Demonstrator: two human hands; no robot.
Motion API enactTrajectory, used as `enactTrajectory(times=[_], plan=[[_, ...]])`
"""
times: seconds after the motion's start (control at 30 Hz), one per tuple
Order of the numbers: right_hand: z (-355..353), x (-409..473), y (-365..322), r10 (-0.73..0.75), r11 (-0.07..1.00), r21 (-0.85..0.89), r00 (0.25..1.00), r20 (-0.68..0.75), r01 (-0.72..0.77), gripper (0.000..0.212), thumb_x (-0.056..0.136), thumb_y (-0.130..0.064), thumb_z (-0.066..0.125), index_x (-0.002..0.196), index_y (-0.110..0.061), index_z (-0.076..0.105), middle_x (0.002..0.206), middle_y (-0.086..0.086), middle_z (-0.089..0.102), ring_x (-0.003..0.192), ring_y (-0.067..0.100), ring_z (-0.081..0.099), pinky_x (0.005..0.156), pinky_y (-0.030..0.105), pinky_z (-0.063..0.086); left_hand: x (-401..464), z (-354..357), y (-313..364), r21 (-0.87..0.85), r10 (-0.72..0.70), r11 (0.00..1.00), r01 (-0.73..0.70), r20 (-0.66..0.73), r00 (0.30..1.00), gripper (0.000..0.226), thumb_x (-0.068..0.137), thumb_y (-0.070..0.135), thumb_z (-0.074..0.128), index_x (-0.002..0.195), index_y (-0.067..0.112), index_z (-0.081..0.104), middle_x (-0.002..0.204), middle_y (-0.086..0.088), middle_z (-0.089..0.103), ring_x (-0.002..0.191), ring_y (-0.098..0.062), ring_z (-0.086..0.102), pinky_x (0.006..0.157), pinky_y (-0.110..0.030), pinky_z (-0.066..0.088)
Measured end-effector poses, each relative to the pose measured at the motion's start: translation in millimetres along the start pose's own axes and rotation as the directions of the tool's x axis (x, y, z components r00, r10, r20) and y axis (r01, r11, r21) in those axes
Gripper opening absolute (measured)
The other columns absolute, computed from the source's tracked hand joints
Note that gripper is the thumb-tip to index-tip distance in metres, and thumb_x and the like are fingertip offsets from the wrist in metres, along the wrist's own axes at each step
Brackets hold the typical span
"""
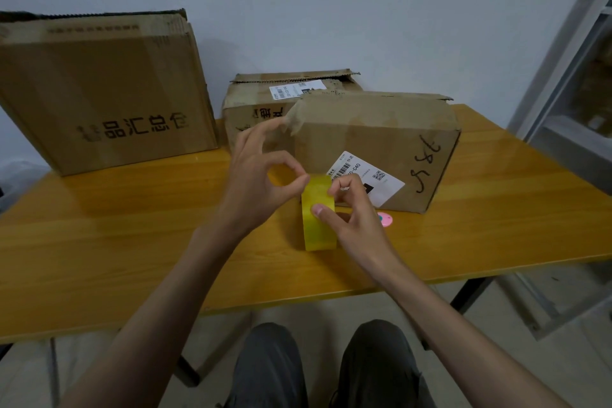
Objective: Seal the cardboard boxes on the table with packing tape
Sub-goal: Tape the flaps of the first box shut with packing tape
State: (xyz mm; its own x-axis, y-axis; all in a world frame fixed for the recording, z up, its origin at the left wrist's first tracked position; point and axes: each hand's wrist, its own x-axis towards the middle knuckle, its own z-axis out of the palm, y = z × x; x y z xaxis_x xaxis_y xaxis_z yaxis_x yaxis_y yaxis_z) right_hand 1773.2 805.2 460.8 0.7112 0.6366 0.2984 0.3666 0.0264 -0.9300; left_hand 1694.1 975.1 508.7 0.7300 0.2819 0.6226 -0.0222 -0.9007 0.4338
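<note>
While the right hand (351, 212) grips the yellow tape roll (319, 212) at mid-frame, thumb pressed on its face, the left hand (261, 182) pinches thumb and forefinger at the roll's top edge. Just behind sits a labelled box (381, 139), another box (261, 99) behind it, and a big box (102, 93) upper left, all on the wooden table (132, 235).

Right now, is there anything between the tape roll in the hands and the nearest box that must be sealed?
Nothing visible stands between them. The yellow tape roll, held by the left hand and right hand, is just in front of the nearest cardboard box. A small pink object lies beside, not in the way.
</note>
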Motion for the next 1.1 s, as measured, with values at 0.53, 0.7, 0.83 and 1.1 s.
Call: enactTrajectory(times=[0.53, 0.7, 0.83, 1.1], plan=[[7.1, -4.2, -1.0, -0.032, 0.999, -0.042, 0.999, 0.018, 0.033, 0.037, 0.094, -0.019, 0.073, 0.108, -0.032, 0.042, 0.112, -0.005, 0.059, 0.107, 0.017, 0.060, 0.087, 0.049, 0.057, 8.2, -9.4, 16.7, 0.278, -0.156, 0.954, 0.110, 0.152, 0.976, 0.010, 0.077, 0.041, 0.079, 0.075, 0.031, 0.075, 0.158, 0.005, 0.035, 0.145, -0.023, 0.023, 0.110, -0.048, 0.029], [4.0, -3.9, -5.7, 0.032, 0.999, 0.035, 0.999, 0.012, -0.032, 0.050, 0.092, -0.011, 0.075, 0.112, -0.035, 0.035, 0.109, 0.012, 0.068, 0.099, 0.014, 0.068, 0.086, 0.032, 0.059, 3.9, -14.4, 18.8, 0.314, -0.152, 0.943, 0.114, 0.099, 0.983, 0.029, 0.071, 0.050, 0.082, 0.091, 0.032, 0.071, 0.157, 0.002, 0.034, 0.145, -0.027, 0.023, 0.109, -0.049, 0.031], [-3.9, -13.0, -13.8, 0.031, 0.998, 0.057, 0.999, -0.040, -0.029, 0.048, 0.092, -0.012, 0.074, 0.108, -0.037, 0.036, 0.106, 0.007, 0.071, 0.102, 0.022, 0.068, 0.087, 0.040, 0.056, 6.1, -22.9, 24.5, 0.303, -0.138, 0.945, 0.120, 0.040, 0.990, 0.053, 0.065, 0.054, 0.085, 0.104, 0.028, 0.060, 0.149, -0.003, 0.042, 0.139, -0.030, 0.030, 0.103, -0.044, 0.033], [-99.6, -20.7, -31.3, 0.068, 0.961, -0.263, 0.994, -0.083, -0.087, 0.038, 0.090, -0.006, 0.070, 0.102, -0.022, 0.038, 0.097, 0.001, 0.058, 0.085, 0.008, 0.063, 0.061, 0.029, 0.054, 23.3, -21.5, 73.2, -0.060, -0.005, 0.998, -0.003, -0.132, 0.991, 0.034, 0.087, 0.014, 0.069, 0.101, 0.028, 0.042, 0.109, 0.006, 0.057, 0.114, -0.020, 0.051, 0.098, -0.049, 0.044]])
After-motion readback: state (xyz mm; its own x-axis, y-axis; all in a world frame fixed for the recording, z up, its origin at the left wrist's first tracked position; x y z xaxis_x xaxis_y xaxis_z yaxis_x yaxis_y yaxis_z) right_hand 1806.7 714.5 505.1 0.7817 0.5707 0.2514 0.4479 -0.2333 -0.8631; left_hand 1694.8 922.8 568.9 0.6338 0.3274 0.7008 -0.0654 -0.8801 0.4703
